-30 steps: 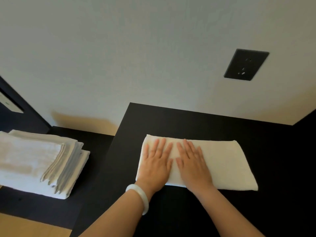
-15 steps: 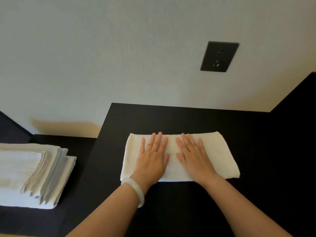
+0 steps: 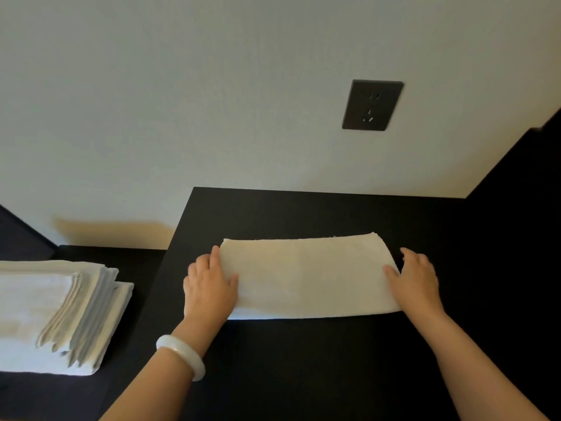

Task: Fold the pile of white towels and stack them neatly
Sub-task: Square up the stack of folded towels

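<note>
From the head camera I saw the folded towel lying flat on the black table, its long side toward me. The left hand gripped its left end and the right hand its right end, thumbs on top. The fingers seemed tucked under the edges, though that was hidden. The stack of folded towels sat at the left on a lower black surface.

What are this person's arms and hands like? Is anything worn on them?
Both forearms are bare, with no sleeves in view and no gloves on the left hand or the right hand. A smooth, white, rounded bangle circles the left wrist. The right wrist carries nothing.
</note>
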